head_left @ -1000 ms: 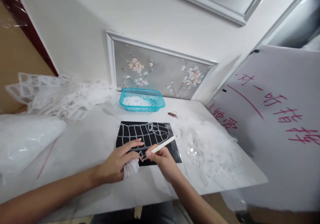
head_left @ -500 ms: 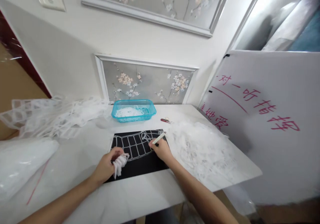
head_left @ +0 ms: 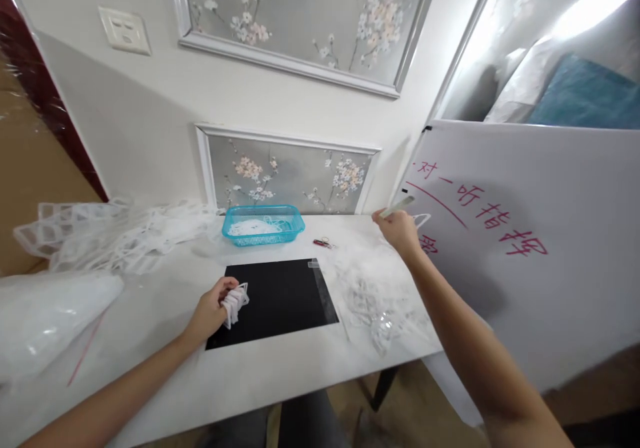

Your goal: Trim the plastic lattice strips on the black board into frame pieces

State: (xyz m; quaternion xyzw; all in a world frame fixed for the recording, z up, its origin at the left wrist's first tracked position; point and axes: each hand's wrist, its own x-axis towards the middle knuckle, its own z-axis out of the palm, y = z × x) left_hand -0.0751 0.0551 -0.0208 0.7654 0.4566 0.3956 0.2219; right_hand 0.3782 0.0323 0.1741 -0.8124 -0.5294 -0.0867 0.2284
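My left hand (head_left: 216,307) is closed around a bundle of small white frame-shaped pieces (head_left: 234,303), at the left edge of a black mat (head_left: 280,301). The mat's surface is bare apart from a clear strip (head_left: 325,291) along its right side. My right hand (head_left: 399,229) is raised at the far right of the table, closed on a pale, flat, stick-like tool (head_left: 397,207). A white loop (head_left: 423,220) shows just behind that hand; whether the fingers hold it, I cannot make out. Below it spreads a pile of white and clear scraps (head_left: 380,295).
A blue basket (head_left: 263,240) with white pieces stands against the wall. Near it lies a small red-handled tool (head_left: 323,243). White mesh sheets (head_left: 115,235) and a filled plastic bag (head_left: 55,321) occupy the left side. A whiteboard (head_left: 530,301) stands at the right.
The white mesh sheet that lay on the black mat is gone from it. My right hand has moved up and right with the tool, past the scrap pile. The left hand keeps its bundle.
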